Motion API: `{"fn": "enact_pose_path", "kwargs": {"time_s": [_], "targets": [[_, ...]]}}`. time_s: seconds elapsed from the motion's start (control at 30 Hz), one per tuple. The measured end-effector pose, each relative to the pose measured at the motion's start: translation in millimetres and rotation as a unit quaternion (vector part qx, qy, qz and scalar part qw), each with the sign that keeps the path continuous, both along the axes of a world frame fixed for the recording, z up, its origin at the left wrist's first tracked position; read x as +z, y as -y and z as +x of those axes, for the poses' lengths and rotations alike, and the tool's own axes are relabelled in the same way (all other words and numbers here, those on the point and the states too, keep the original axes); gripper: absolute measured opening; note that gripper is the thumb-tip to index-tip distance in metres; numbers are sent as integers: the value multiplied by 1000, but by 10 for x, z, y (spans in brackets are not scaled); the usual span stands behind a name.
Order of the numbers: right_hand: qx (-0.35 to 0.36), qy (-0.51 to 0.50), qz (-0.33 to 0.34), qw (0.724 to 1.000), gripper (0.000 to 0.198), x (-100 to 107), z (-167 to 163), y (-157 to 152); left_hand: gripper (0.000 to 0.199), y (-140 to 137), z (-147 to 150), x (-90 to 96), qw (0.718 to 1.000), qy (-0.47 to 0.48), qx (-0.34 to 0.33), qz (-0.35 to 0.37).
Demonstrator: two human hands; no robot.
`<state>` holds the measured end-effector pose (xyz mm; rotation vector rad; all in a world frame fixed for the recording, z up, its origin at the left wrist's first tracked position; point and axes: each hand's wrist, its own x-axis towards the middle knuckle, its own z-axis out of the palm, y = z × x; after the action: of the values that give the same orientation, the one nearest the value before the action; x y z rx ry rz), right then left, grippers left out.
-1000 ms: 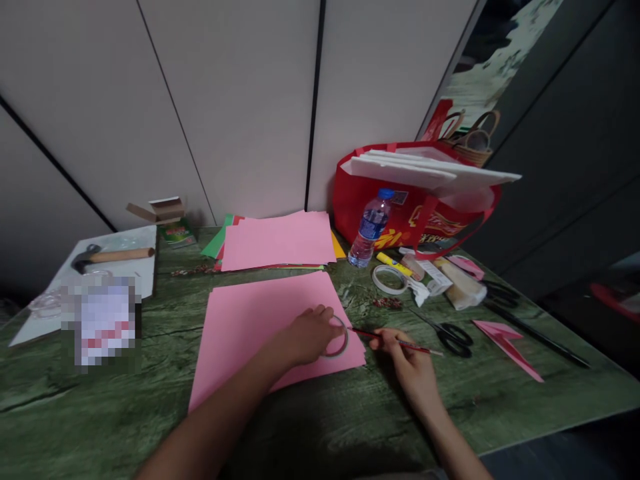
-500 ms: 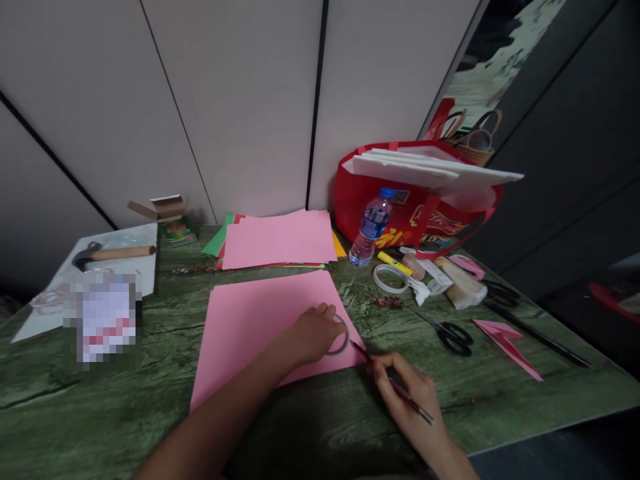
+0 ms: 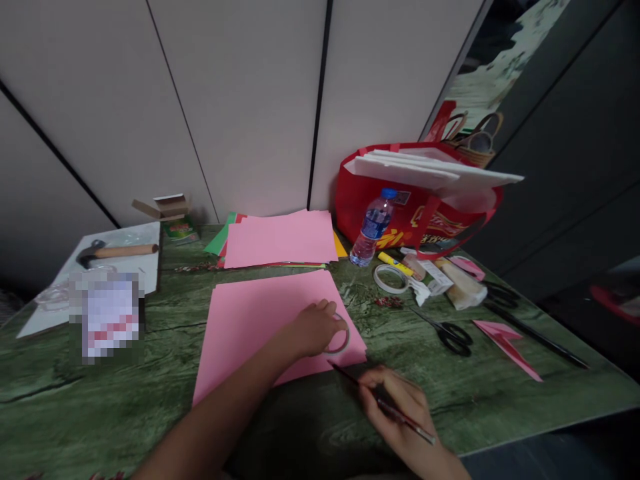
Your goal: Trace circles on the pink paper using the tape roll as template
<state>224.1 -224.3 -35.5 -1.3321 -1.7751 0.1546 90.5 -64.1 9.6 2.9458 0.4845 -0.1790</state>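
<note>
A pink sheet of paper lies on the table, seemingly with another beneath it. My left hand is closed on a roll of tape laid flat near the sheet's right side, pressing it down; the hand covers the roll's left part. In my right hand is a slim dark-red pencil with a silvery end. Its point touches or hovers just over the paper by the near side of the roll; I cannot tell which.
Behind the sheet sits a coloured paper stack. To the right are a water bottle, a second tape roll, a glue stick, scissors and folded pink paper. A red bag stands behind; a hammer lies left.
My right hand has moved the pencil tip from the roll's right side leftward and nearer to me, to the roll's near edge. My left hand stays on the roll.
</note>
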Motion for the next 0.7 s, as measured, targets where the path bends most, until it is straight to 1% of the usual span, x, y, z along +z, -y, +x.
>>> {"fn": "enact_pose_path", "kwargs": {"time_s": [0.13, 0.33, 0.5, 0.7], "targets": [[39, 2, -17, 999, 13, 20, -6, -6, 21, 5, 14, 19, 1000, -5, 7, 5], [54, 8, -25, 998, 16, 15, -4, -26, 21, 10, 19, 30, 1000, -8, 9, 7], [39, 16, -13, 999, 12, 10, -10, -43, 23, 18, 13, 37, 1000, -8, 10, 6], [15, 16, -15, 1000, 11, 47, 44, -40, 21, 20, 12, 11, 1000, -4, 3, 12]]}}
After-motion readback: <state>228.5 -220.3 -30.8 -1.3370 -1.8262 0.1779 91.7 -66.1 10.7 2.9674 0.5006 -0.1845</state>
